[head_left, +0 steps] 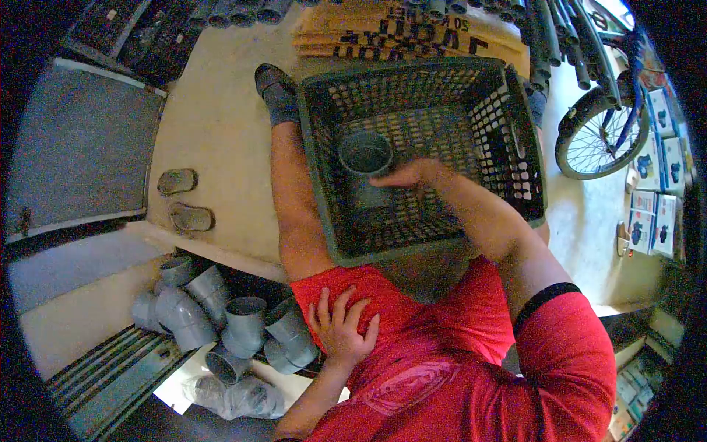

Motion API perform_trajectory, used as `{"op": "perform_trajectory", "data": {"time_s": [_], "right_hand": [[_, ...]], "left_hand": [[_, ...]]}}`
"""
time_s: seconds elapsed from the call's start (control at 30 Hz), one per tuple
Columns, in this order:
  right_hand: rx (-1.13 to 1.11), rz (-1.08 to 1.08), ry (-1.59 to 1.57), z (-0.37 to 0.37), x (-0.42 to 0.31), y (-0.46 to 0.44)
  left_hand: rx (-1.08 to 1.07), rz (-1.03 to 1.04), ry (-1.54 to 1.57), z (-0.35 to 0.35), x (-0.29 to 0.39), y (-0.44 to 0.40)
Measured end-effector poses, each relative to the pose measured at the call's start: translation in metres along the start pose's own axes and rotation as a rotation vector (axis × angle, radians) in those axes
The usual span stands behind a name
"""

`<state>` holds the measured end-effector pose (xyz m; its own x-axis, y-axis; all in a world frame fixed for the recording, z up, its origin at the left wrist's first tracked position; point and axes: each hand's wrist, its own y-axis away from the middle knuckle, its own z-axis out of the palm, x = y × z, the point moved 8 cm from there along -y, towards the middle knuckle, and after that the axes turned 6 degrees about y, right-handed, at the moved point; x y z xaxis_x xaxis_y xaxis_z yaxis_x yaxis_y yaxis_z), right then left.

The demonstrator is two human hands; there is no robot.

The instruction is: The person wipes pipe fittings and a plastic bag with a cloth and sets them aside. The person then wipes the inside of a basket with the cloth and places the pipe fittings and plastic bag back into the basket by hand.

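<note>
A black plastic crate [427, 254] with slatted mesh sides rests over my legs. Inside its left part is a grey pipe fitting [370, 193], its round open end facing up. My right hand [412, 175] reaches into the crate and grips the fitting near the rim; part of the fingers is hidden. My left hand [342, 324] lies on my red shorts at the left thigh, fingers spread and holding nothing. Just left of it, several grey pipe elbows [184, 317] are piled together.
Sandals [191, 217] lie on the floor at left. Clear plastic bags [250, 398] sit below the elbows. Printed yellow sacks [412, 33] are ahead. Grey pipes [574, 44] jut in at upper right, near a bicycle wheel [600, 136] and stacked boxes [655, 214].
</note>
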<state>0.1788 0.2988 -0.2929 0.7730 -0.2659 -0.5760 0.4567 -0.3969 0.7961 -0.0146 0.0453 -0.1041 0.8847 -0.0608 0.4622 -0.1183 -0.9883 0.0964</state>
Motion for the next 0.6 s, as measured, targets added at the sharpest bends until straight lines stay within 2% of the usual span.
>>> {"op": "perform_trajectory", "data": {"time_s": [0.17, 0.33, 0.4, 0.5, 0.6], "right_hand": [[0.319, 0.076, 0.095, -0.039, 0.011, -0.004], [0.380, 0.183, 0.669, -0.077, 0.106, -0.070], [0.366, 0.251, 0.768, -0.080, 0.128, -0.079], [0.832, -0.143, 0.204, -0.098, -0.002, 0.008], [0.723, -0.321, 0.424, -0.081, -0.059, 0.029]], "left_hand": [[-0.005, 0.000, 0.003, -0.003, 0.001, -0.003], [-0.003, 0.000, 0.006, -0.001, -0.003, 0.000], [-0.004, 0.005, 0.009, 0.000, -0.004, 0.002], [-0.006, 0.016, 0.033, -0.003, 0.000, -0.001], [0.001, 0.018, 0.017, -0.002, 0.000, 0.000]]}}
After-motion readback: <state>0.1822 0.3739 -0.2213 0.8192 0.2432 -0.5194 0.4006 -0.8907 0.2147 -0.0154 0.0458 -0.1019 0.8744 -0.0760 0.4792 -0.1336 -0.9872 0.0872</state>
